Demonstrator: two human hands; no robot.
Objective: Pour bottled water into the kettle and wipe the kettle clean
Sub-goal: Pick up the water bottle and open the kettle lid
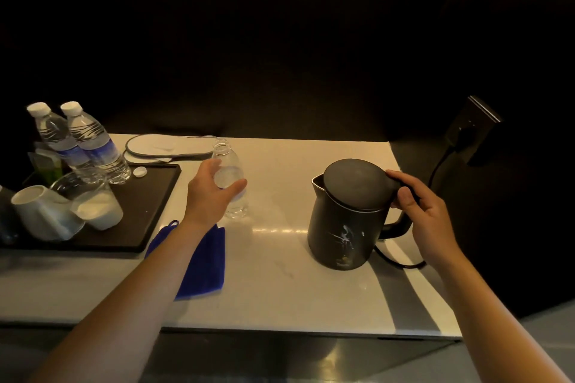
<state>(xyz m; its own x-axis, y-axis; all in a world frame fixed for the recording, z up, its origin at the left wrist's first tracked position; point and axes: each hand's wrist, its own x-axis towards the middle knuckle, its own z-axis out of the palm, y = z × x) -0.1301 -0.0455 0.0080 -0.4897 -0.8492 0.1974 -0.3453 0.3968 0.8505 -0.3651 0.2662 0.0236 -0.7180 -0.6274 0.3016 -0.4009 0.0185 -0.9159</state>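
The left hand's grip [214, 193] wraps the uncapped, nearly empty water bottle [228, 177], upright on the surface [273, 274]; the right hand [417, 211] pinches the lid's rear edge on the black kettle [345, 227]. The blue cloth [202, 267] lies just beneath the left forearm, nearer that hand for wiping.

The kettle's handle [401, 224] is partly covered by the right hand [426, 214]. The water level inside cannot be seen.

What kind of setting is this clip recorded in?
Probably a hotel room's refreshment counter: a dark tray with sealed water bottles and upturned cups, flat disposable slippers behind it, and a corded black kettle on the white counter.
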